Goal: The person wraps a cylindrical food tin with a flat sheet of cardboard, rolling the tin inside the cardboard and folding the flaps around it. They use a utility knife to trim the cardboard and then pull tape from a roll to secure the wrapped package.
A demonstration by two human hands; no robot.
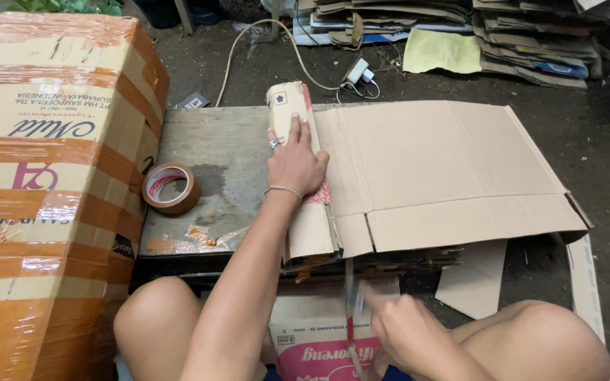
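Note:
A flattened brown cardboard box (446,162) lies across a low wooden table (213,148). Its left flap (287,99) is folded over. My left hand (294,164) lies flat on that fold, fingers stretched out, pressing it down; it wears a ring and a bracelet. My right hand (398,319) is low between my knees, blurred, fingers closed around a thin pale strip (351,296) that runs down from the table's front edge. A small pink and white carton (312,346) stands under it.
A roll of brown tape (171,188) sits on the table's left part. A large taped carton (44,183) stands at the left. Stacks of flat cardboard (524,35) lie at the back, with a cable and charger (358,70) on the ground. My bare knees frame the bottom.

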